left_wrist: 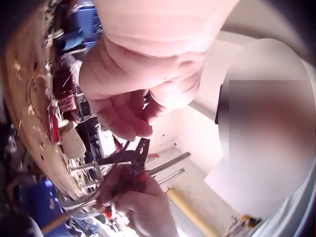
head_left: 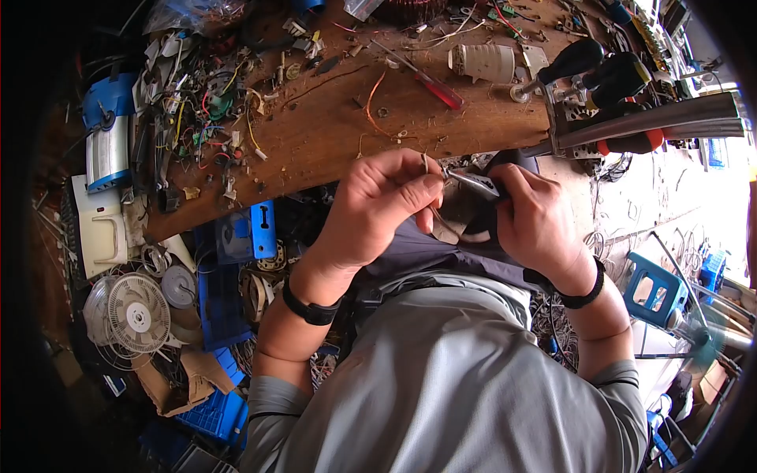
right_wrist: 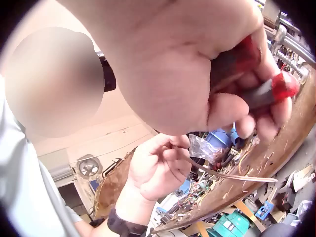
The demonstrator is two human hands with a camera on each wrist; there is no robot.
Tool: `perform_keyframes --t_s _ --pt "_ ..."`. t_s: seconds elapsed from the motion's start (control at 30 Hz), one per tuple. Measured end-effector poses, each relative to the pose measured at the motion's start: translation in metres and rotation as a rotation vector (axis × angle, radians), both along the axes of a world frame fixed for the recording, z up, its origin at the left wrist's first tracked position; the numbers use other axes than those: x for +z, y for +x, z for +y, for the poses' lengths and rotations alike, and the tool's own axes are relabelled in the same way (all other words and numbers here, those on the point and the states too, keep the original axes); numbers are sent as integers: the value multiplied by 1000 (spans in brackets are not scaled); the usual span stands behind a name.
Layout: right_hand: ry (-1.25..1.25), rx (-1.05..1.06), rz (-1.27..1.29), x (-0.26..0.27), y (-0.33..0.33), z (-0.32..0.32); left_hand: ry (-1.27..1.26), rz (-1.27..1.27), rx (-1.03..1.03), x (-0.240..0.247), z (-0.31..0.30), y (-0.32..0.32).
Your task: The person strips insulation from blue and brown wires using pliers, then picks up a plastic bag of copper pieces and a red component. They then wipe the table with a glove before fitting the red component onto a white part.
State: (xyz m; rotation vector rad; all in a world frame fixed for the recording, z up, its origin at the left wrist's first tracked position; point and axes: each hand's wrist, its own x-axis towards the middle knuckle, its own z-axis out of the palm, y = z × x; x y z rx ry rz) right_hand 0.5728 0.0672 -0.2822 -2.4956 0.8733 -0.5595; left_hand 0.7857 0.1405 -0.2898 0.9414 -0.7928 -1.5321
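My left hand point(head_left: 378, 205) pinches a thin copper wire point(head_left: 436, 214) between thumb and fingers, just in front of the bench edge. My right hand point(head_left: 536, 217) grips red-handled pliers point(head_left: 473, 183) whose metal nose points at the wire near the left fingertips. In the right wrist view the red handles point(right_wrist: 284, 84) sit inside the curled right fingers, and the wire point(right_wrist: 232, 175) runs out from the left hand point(right_wrist: 158, 168). The left wrist view shows the left hand point(left_wrist: 128, 108) close up, with the dark pliers point(left_wrist: 133, 158) and the right hand point(left_wrist: 143, 207) below it.
A cluttered wooden workbench point(head_left: 339, 118) carries a red-handled screwdriver point(head_left: 430, 83), a white ribbed part point(head_left: 482, 61), wire scraps and a metal vise point(head_left: 599, 71) with black handles. On the floor lie a white fan point(head_left: 138, 315), blue crates point(head_left: 236, 236) and a blue stool point(head_left: 654, 288).
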Motion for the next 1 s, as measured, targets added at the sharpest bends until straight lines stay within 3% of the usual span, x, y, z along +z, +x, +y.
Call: perform_keyframes --t_s 0.03,0.1,0.13,0.2,0.23,0.27,0.3,0.37,0.4,0.43,0.5,0.57,0.67,0.8,0.87,1.0 --pt "73 -17 48 1 -1 1 0 0 -2 -1 0 -1" --pt "147 -35 97 1 -5 1 -307 -780 199 -5 -1 -4" --pt "271 22 145 0 -8 0 -612 -1125 297 -9 -7 0" --pt "398 74 192 1 -12 -7 -724 -1419 273 -5 -5 -1" --pt "837 115 248 5 -13 -16 -749 -1511 228 -4 -4 0" --pt "1276 154 296 8 -14 -20 -756 -1505 223 -2 -1 -1" --pt "1275 147 293 7 -16 -19 -738 -1491 199 1 1 -2" --pt "932 258 239 4 -18 -15 -718 -1479 178 2 3 -1" --pt "769 194 285 4 -16 -12 -633 -1295 195 1 4 1" --pt "765 198 284 -2 -16 -8 -549 -1113 212 0 5 3" --pt "370 27 11 -13 -15 -2 -307 -772 201 0 9 7" --pt "378 15 114 -8 -12 -2 -136 -361 165 0 13 8" --pt "-166 -1 88 -3 -2 2 -129 -170 148 6 10 8" --pt "0 30 63 -2 -3 3 -123 -147 146 6 8 7" --pt "404 -56 13 1 -3 7 -109 -81 109 5 8 8" --pt "189 -57 11 -6 2 7 -76 20 60 3 7 8"
